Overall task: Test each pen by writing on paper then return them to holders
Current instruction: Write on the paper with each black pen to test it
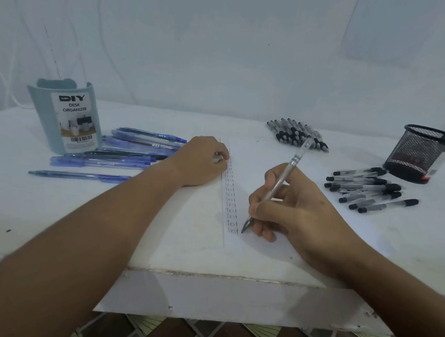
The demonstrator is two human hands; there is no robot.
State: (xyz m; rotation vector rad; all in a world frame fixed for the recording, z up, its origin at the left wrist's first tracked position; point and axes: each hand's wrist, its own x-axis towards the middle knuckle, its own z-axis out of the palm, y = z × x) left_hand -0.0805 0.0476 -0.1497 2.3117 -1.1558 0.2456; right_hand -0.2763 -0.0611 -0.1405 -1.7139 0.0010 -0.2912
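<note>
— Pen first: where is it?
— Pinched in my right hand, thumb and fingers curled round the clear barrel, its tip touching the paper beside the lowest "Test" in the written column.
— And your left hand?
— It rests on the paper's left edge, fingers curled under, pressing the sheet down; it holds nothing.
— The other pens?
— Blue pens lie left of my left hand, beside the grey desk organizer. Black-capped pens lie right of my right hand, near the black mesh cup. Another black bunch lies beyond the paper.
</note>
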